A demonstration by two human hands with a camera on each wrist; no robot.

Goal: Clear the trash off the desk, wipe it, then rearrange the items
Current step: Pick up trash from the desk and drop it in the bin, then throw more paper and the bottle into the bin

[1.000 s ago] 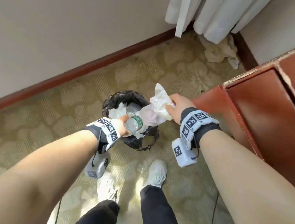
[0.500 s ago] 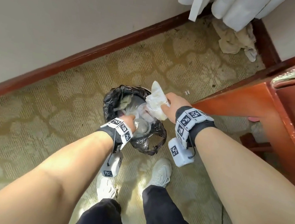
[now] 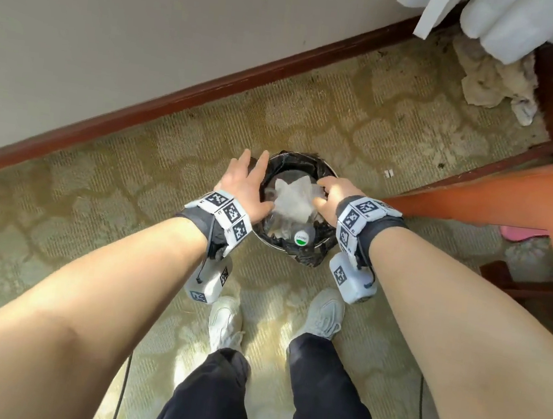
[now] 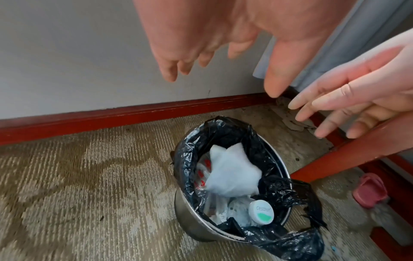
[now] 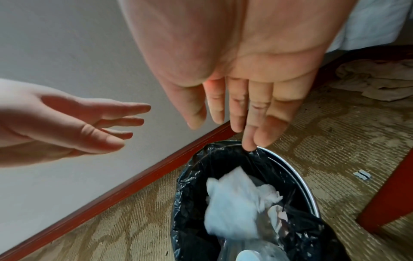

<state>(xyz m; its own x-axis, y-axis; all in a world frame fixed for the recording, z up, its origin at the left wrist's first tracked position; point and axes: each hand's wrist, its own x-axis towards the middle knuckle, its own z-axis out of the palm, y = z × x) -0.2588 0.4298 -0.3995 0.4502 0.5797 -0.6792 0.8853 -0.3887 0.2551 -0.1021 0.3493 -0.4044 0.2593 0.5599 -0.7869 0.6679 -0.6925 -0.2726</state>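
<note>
1. My left hand (image 3: pixel 248 187) hovers over the left rim of the trash bin (image 3: pixel 311 258), fingers (image 4: pixel 170 70) spread apart and straight, holding nothing.
2. My right hand (image 3: pixel 333 198) hangs over the bin's right rim, fingers (image 5: pixel 236 109) straight and close together, pointing down at the bin. From the right wrist view the fingertips look like they sit right at the liner's edge, but I can't tell if they're actually touching it.
3. The bin is a metal one with a black liner (image 4: pixel 290 190), standing on the patterned carpet (image 3: pixel 94 223), between the wall's red-brown baseboard (image 3: pixel 177 101) and my white sneakers (image 3: pixel 323 314).
4. Inside the bin: a crumpled white wad of paper (image 3: pixel 292 197) on top, clear plastic wrapping under it, and a bottle with a white and green cap (image 3: pixel 301 238) at the bin's near edge.
5. The desk leg (image 3: pixel 510 205) comes in just right of the bin, orange-red wood.
6. Beyond the bin, to its far right, a rumpled cloth (image 3: pixel 490 78) lies on the carpet under the white curtain (image 3: pixel 513 22). Something pink (image 4: pixel 369 190) sits on the floor right of the bin, past the desk leg.
</note>
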